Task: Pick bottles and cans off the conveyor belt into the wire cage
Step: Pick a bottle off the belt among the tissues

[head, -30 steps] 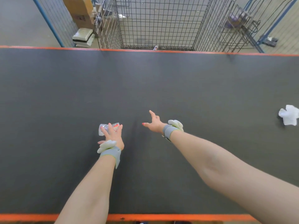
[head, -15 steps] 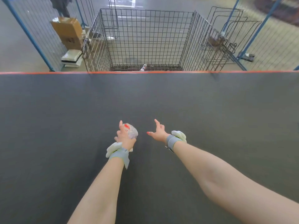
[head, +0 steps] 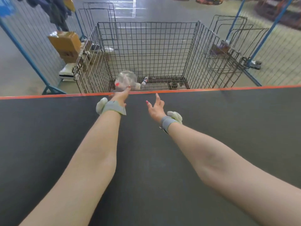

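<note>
At wire cage's (head: 146, 46) near edge, touches crushed plastic bottle (head: 125, 79) with unclenched left hand (head: 119, 96); spreads right hand (head: 155, 108), empty, over conveyor belt (head: 48, 128).

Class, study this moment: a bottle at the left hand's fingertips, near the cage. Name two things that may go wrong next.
1. The bottle is blurred at the left hand's fingertips, just past the belt's orange edge; a weak toss may drop it short of the cage.
2. Both arms stretch far across the belt, so the person may overbalance.
</note>
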### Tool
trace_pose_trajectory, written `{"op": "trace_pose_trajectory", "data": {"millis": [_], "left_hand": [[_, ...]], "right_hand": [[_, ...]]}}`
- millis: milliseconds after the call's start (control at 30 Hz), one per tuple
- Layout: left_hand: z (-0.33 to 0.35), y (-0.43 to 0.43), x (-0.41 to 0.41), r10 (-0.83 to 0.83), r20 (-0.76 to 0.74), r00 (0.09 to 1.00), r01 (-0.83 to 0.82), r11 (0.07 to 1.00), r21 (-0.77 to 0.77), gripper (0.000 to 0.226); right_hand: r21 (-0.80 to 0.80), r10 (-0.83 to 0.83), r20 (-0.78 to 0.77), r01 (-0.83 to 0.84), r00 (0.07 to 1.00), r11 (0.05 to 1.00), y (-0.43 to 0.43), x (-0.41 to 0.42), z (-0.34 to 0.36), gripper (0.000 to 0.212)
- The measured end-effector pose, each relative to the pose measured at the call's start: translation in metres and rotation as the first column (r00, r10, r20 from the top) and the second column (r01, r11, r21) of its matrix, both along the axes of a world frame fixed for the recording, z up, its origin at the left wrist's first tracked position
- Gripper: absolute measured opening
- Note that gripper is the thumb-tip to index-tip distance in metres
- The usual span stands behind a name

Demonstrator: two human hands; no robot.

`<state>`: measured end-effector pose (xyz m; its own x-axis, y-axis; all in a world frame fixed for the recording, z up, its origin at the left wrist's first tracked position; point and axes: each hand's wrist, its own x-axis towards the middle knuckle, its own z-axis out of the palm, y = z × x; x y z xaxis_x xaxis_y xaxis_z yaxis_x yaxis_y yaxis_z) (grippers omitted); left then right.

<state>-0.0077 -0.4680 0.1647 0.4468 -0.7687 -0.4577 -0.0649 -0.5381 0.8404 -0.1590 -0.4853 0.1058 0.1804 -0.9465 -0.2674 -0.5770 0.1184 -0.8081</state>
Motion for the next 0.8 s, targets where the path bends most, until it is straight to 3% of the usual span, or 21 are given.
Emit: {"op": "trace_pose_trajectory", "data": {"millis": [100,167,367,533,667,800], "left_hand": [[-0.034,-0.007,0.000,0.097,0.043,0.994,-0.103,0.983,0.152,0.107],[-0.057,0.002,-0.001,0.118,0.065,0.991,-0.130,0.968,0.217,0.115],[-0.062,0.076,-0.022,-0.014,0.230,0.973,-0.046,0.966,0.255,0.094],[-0.066,0.171,-0.051,-0.205,0.359,0.911,0.055,0.921,0.386,0.084],[-0.083,0.241,-0.060,-0.312,0.475,0.823,0.022,0.852,0.522,0.083],[-0.099,0.312,-0.063,-0.360,0.478,0.801,-0.012,0.788,0.615,0.082]], "right_hand": [[0.011,0.036,-0.044,-0.036,0.998,0.999,-0.015,0.011,-0.003,0.067],[0.034,0.044,-0.087,-0.041,0.995,0.999,-0.013,0.009,-0.005,0.068],[0.115,0.088,-0.174,-0.068,0.981,0.991,0.040,-0.016,0.000,0.069],[0.183,0.229,-0.282,-0.182,0.932,0.966,0.118,-0.046,0.001,0.070],[0.241,0.321,-0.344,-0.248,0.882,0.938,0.170,-0.063,-0.008,0.070],[0.362,0.441,-0.380,-0.308,0.813,0.880,0.224,-0.076,-0.025,0.071]]}}
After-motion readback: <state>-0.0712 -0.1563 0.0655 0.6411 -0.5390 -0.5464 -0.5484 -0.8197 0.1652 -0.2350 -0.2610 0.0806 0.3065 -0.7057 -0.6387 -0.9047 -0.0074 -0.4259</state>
